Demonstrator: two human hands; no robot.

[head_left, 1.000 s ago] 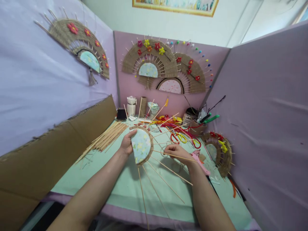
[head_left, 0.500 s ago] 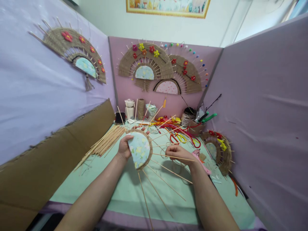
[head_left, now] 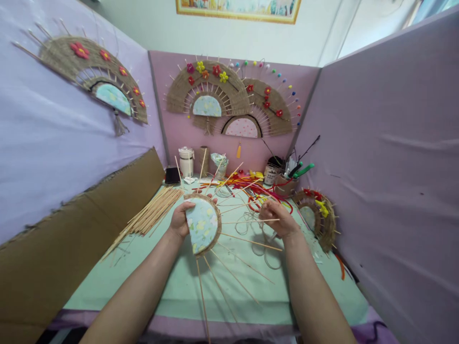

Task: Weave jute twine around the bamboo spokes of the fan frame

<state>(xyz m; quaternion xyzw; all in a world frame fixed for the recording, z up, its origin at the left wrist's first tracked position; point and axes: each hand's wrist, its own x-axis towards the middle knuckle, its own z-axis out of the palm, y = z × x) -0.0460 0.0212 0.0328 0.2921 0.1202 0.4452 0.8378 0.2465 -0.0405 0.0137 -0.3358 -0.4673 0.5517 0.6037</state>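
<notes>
My left hand (head_left: 181, 220) grips a half-round fan base (head_left: 202, 224), thumb on its pale blue flowered face and fingers behind. Brown twine is wound in bands around the curved rim (head_left: 219, 227), and several thin bamboo sticks (head_left: 251, 241) fan outward from it. To the right, beyond the rim, my right hand (head_left: 279, 218) is raised among the stick tips, its fingers pinched on thin twine. Loose loops of this twine (head_left: 275, 266) hang below that hand, over the table. The exact pinch point is too small to make out.
A bundle of bamboo sticks (head_left: 152, 210) lies left, beside a cardboard sheet (head_left: 89, 229). Behind are a white jar (head_left: 186, 162), a twine spool (head_left: 204, 160), coloured pipe cleaners (head_left: 244, 181) and a pot of tools (head_left: 285, 185). A finished fan (head_left: 326, 229) leans right.
My right hand has moved right and slightly up, away from the rim, drawing the twine outward. My left hand still holds the fan base. The whole view has shifted a little.
</notes>
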